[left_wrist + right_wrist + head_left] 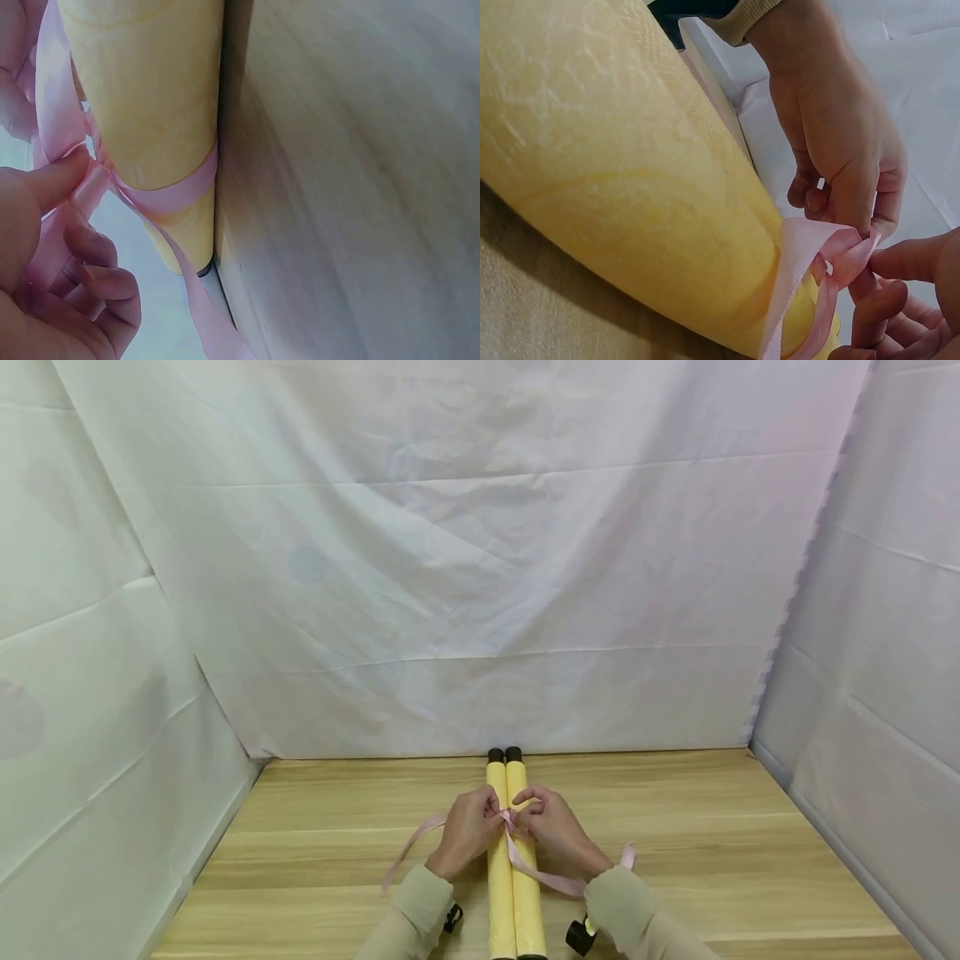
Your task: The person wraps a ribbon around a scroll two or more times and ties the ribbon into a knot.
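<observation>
Two long yellow tubes with black end caps lie side by side on the table, a left tube (498, 893) and a right tube (531, 902). A pink satin ribbon (531, 864) wraps round them and is looped into a knot on top. My left hand (468, 828) pinches the ribbon at the knot between thumb and index finger, plainly seen in the left wrist view. Opposite it, my right hand (557, 828) pinches a ribbon loop (851, 259) with thumb and fingertips. One ribbon tail trails left on the wood, and another runs right beneath the right wrist.
The wood-grain table (337, 860) extends on both sides of the tubes. White cloth (480, 610) hangs behind, close to the tubes' far ends, with more cloth along the left and right. Black wrist-camera parts (580, 937) sit under the sleeves.
</observation>
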The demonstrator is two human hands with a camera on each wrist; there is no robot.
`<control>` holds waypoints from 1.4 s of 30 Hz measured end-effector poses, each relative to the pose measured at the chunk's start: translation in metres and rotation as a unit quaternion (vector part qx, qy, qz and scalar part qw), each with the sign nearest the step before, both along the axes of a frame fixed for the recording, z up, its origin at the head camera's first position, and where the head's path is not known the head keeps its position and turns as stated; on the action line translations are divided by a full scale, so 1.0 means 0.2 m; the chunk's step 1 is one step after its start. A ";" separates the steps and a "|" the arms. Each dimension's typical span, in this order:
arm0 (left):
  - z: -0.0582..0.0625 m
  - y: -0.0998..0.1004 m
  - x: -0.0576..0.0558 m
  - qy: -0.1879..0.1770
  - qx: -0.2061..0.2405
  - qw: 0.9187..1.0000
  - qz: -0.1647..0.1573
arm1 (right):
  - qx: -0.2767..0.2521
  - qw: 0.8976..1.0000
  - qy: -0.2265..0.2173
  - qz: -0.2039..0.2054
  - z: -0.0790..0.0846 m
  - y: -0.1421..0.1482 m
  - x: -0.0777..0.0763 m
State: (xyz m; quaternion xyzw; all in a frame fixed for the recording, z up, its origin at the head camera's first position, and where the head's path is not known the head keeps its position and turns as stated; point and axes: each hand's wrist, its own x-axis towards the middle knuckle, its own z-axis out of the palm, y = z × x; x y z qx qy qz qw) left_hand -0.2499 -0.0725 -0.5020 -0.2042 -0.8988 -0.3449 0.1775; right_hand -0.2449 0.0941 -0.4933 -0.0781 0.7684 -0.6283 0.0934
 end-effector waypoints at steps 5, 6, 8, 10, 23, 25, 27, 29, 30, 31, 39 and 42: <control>0.00 0.00 -0.01 -0.001 0.007 1.000 -0.007 | 0.025 0.999 0.022 0.001 -0.01 0.01 -0.01; -0.01 0.00 -0.01 -0.002 0.009 1.000 -0.010 | 0.038 0.999 0.029 0.005 -0.01 0.01 -0.01; 0.00 -0.01 -0.01 -0.006 0.015 1.000 -0.021 | 0.069 0.996 0.047 0.016 -0.01 0.02 -0.01; 0.01 -0.01 0.00 -0.013 0.023 0.999 -0.030 | 0.103 0.992 0.066 0.031 -0.01 0.03 -0.01; 0.02 -0.05 -0.02 -0.064 0.049 0.995 -0.054 | 0.072 0.991 0.040 0.104 0.00 0.07 -0.01; 0.01 -0.05 -0.02 -0.071 0.052 0.994 -0.058 | 0.073 0.991 0.042 0.105 0.00 0.07 -0.01; 0.01 -0.05 -0.02 -0.074 0.054 0.994 -0.060 | 0.076 0.991 0.044 0.105 0.00 0.08 -0.01; 0.01 -0.05 -0.02 -0.073 0.054 0.994 -0.062 | 0.072 0.991 0.046 0.106 0.00 0.08 -0.01; 0.01 -0.05 -0.02 -0.072 0.054 0.994 -0.062 | 0.071 0.991 0.046 0.104 0.00 0.09 -0.01; 0.01 -0.05 -0.02 -0.071 0.053 0.994 -0.062 | 0.064 0.992 0.042 0.105 0.00 0.09 -0.01; 0.02 -0.06 -0.01 -0.077 0.059 0.993 -0.073 | 0.023 0.994 0.004 0.104 -0.01 0.09 -0.02; 0.02 -0.07 -0.01 -0.094 0.070 0.990 -0.083 | 0.012 0.995 0.000 0.100 -0.01 0.09 -0.02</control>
